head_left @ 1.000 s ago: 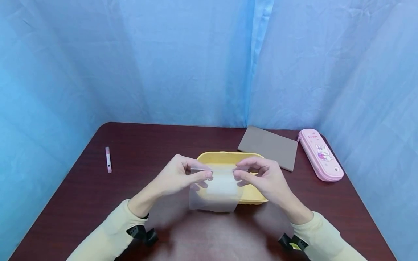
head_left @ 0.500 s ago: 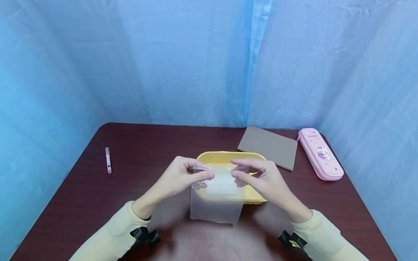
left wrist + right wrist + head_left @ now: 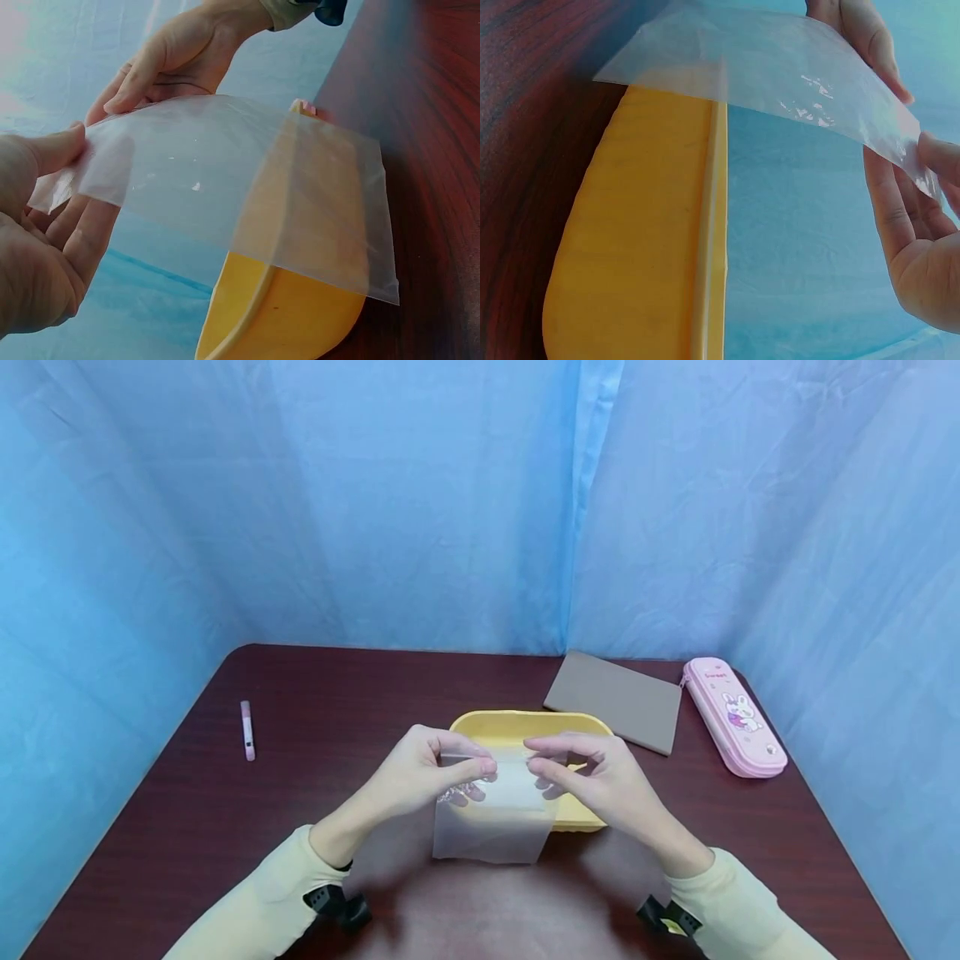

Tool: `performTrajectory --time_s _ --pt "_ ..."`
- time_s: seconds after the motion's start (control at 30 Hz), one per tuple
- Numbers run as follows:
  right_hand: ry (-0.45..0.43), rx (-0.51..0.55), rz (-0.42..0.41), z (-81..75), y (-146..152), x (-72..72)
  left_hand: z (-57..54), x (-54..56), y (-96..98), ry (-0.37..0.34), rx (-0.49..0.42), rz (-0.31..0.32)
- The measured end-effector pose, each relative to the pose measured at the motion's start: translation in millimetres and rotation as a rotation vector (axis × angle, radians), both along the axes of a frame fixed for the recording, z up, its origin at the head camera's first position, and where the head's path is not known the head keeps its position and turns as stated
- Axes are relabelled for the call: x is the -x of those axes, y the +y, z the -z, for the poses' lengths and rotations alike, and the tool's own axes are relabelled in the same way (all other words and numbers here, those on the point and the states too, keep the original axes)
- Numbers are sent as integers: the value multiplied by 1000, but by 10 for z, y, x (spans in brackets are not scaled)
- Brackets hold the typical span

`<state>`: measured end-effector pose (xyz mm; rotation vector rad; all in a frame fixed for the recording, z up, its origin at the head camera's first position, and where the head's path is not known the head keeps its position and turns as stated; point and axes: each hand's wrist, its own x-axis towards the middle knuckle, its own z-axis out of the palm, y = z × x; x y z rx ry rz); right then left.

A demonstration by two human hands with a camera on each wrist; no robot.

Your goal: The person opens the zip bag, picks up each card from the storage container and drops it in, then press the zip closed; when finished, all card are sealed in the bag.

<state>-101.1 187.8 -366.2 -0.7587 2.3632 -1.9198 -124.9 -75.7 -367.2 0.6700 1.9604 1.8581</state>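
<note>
A clear plastic bag (image 3: 487,842) hangs between both hands, its top edge pinched at the two sides. My left hand (image 3: 416,779) grips the left end between thumb and fingers, with other fingers visible behind the film. At the right end, my right hand (image 3: 603,782) pinches the same edge between thumb and fingertips. Seen from the left wrist, the bag (image 3: 195,165) bows and droops toward the table. Behind it stands a yellow basket (image 3: 525,722), partly covered by the film. A pale white rectangle shows through the bag over the basket.
On the dark red table (image 3: 337,693), a grey flat notebook (image 3: 618,700) lies behind the basket. A pink pencil case (image 3: 735,718) with a rabbit picture is at the right edge. Far left lies a pink and white marker (image 3: 247,731). Blue curtains (image 3: 420,510) surround the table.
Both hands have drawn slightly closer together, still pinching the bag. Its lower edge swung down toward the front, then rose a little. The basket and other objects stay put.
</note>
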Motion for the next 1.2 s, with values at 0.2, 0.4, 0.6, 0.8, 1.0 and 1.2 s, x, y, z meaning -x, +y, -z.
performTrajectory --time_s 0.2,0.4,0.6,0.8,1.0,1.2 --pt "95 -39 -73 13 0 26 36 -13 31 7 26 -32" --pt "93 -65 -76 27 -5 25 23 -27 34 61 76 -31" --pt "78 -55 -99 24 -5 28 -5 -28 30 53 54 35" --pt "128 -44 -108 49 -16 52 -14 -17 55 66 80 -24" --pt "167 -58 -31 23 -19 34 1 -47 71 131 96 -97" --pt "133 -42 28 0 -15 -8 -16 -68 69 169 89 -82"
